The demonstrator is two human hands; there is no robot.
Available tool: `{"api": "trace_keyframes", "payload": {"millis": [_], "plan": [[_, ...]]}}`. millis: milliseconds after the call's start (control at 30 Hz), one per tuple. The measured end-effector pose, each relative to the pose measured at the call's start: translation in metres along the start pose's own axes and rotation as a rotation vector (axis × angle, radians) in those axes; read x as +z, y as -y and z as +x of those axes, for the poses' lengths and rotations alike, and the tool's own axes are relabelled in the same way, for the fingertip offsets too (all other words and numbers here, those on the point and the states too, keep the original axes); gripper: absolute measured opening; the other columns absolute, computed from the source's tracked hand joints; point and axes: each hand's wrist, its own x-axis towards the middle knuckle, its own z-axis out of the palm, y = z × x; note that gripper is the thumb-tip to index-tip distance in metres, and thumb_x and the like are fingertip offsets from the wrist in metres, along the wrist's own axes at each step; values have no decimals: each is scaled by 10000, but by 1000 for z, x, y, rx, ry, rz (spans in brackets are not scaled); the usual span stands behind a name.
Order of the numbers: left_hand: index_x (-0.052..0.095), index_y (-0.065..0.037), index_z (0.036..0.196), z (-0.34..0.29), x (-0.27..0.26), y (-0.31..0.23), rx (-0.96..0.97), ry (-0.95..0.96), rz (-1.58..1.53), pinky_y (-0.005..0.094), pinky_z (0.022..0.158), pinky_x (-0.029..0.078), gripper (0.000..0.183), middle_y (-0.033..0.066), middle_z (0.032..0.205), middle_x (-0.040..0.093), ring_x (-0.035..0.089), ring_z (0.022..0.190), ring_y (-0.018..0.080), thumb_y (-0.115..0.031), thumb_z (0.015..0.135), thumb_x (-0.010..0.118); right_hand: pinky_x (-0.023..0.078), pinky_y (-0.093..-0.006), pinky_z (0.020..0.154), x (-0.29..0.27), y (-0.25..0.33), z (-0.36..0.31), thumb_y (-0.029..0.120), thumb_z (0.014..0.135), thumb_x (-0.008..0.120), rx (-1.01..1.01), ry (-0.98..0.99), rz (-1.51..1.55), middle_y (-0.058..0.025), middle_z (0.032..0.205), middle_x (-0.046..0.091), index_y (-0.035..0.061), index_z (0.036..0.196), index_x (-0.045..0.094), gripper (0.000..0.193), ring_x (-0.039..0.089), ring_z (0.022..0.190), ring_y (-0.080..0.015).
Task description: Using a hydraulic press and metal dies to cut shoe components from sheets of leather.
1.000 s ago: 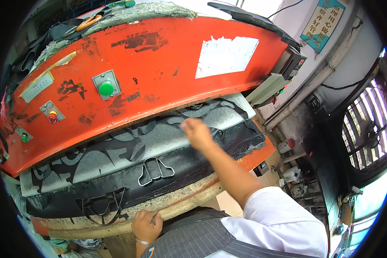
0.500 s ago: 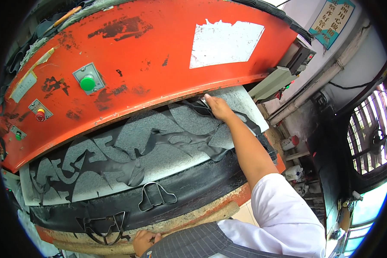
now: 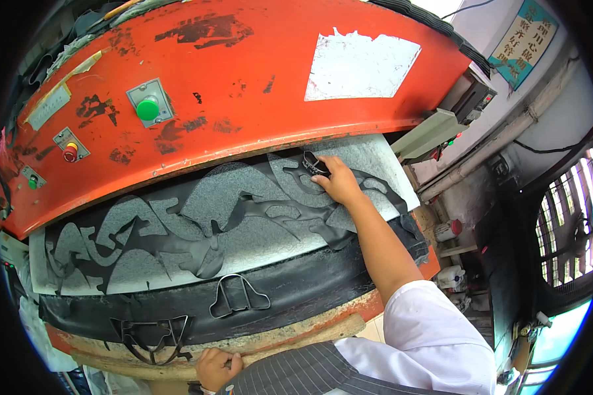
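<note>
My right hand (image 3: 339,181) reaches over the far right part of the pale board and grips a small dark metal cutting die (image 3: 315,163) between thumb and fingers. Under and around it lies a dark leather sheet (image 3: 263,209) with many shapes cut out, and the grey board (image 3: 230,174) shows through the holes. Low in the view, my left hand (image 3: 217,368) rests with curled fingers against the worn front rail (image 3: 277,342); nothing shows in it. Two larger metal cutting dies lie between: a bell-shaped one (image 3: 240,308) on the black bed and an angular one (image 3: 153,339) at the front edge.
The red press head (image 3: 230,85) spans the far side, close above the board. It carries a green push button (image 3: 147,108) and a red knob (image 3: 70,153). A grey control box (image 3: 435,135) juts out at the right. Bottles and a red-lidded jar (image 3: 448,230) stand beyond.
My right hand has turned and come slightly out from the press head's edge, so the small die shows more fully. The whole view has shifted a little; my left hand stays at the rail.
</note>
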Motion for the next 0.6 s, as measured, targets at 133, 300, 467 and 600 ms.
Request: {"api": "trace_keyframes", "payload": {"millis": [133, 300, 467, 600], "plan": [[707, -69, 786, 3, -9, 6, -137, 75, 30, 415, 686, 483, 123, 117, 786, 651, 611, 733, 300, -192, 800, 716, 465, -410, 892, 4, 8, 4, 231, 742, 772, 63, 46, 79, -181, 1133, 575, 54, 1237, 547, 571, 560, 1061, -369], [613, -23, 663, 31, -50, 50, -260, -289, -282, 303, 570, 430, 167, 59, 669, 615, 539, 594, 149, -99, 794, 685, 478, -409, 874, -13, 17, -3, 259, 758, 771, -18, -157, 38, -168, 1118, 605, 27, 1207, 565, 546, 592, 1041, -344], [525, -12, 1320, 114, -165, 168, -322, -679, -448, 254, 727, 444, 428, 70, 1135, 609, 537, 837, 121, -197, 938, 585, 499, -400, 868, -9, 133, -12, 371, 799, 737, 73, -148, 238, -179, 1134, 627, 55, 1191, 579, 528, 619, 1032, -335], [340, -17, 1454, 178, -282, 308, -385, -1156, 60, 287, 1031, 342, 665, 159, 1449, 423, 456, 1279, 236, -271, 904, 614, 516, -427, 826, -3, 298, 18, 424, 829, 683, -336, 42, 382, -160, 1133, 632, 56, 1182, 543, 529, 634, 1012, -324]]}}
